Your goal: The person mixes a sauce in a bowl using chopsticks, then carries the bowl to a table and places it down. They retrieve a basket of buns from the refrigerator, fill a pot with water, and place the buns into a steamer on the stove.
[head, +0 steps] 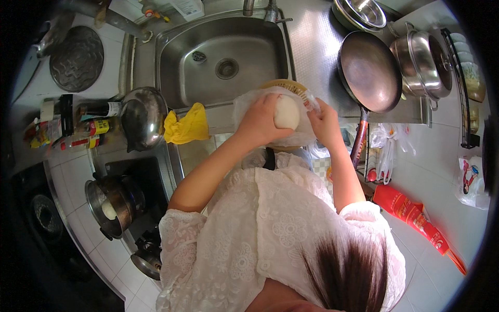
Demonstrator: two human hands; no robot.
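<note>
My left hand (263,121) is wrapped around a round white bun (287,112), fingers along its left side and thumb below. Beneath the bun spreads a whitish cloth or thin plastic sheet (242,106); which of the two I cannot tell. It lies over a yellowish woven or slatted basket (284,83), whose far rim shows beyond the bun. With my right hand (324,124) I pinch the right edge of the sheet, where a clear, printed plastic part shows. Both hands are close to the near edge of the steel sink (222,39). Most of the basket is hidden.
A yellow cloth (188,124) and a steel pan (143,117) lie left of the sink. At right, a frying pan (368,70) rests beside a lidded steel pot (423,66), its handle over the counter edge. At lower left, a pot (117,206) holds a white item.
</note>
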